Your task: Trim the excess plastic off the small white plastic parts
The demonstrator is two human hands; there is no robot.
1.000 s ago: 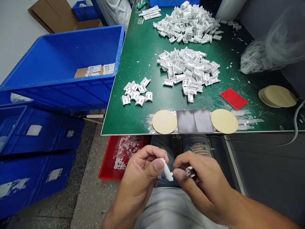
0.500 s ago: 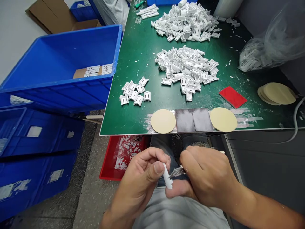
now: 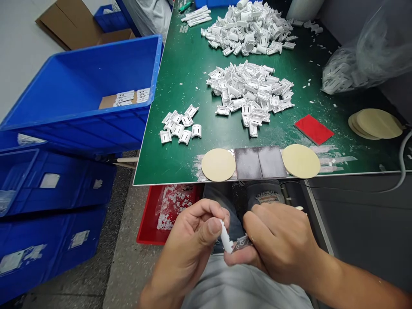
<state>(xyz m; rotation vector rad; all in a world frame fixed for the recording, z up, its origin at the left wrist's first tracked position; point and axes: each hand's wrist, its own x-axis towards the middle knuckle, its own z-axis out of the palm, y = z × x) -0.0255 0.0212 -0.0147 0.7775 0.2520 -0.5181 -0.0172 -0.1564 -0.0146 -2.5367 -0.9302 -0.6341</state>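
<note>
Over my lap, my left hand point(image 3: 196, 240) pinches a small white plastic part point(image 3: 226, 237) between thumb and fingers. My right hand point(image 3: 280, 240) is closed around a knife with a short metal blade point(image 3: 241, 243), its handle mostly hidden in the fist. The blade lies against the lower end of the white part, and my right thumb sits just under that end. On the green table point(image 3: 180, 86) ahead are a small group of white parts point(image 3: 178, 130), a larger pile point(image 3: 251, 92) and another pile point(image 3: 251, 30) behind it.
Round cream discs point(image 3: 218, 165) and dark square plates point(image 3: 247, 163) line the table's front edge. A red plate point(image 3: 313, 129) lies to the right, near a plastic bag point(image 3: 341, 73). Blue crates point(image 3: 83, 116) stand at the left; a red bin point(image 3: 148, 219) is below the table.
The blade has shifted slightly down along the white part to its lower end. Both hands keep their grips, and the head view has moved slightly.
</note>
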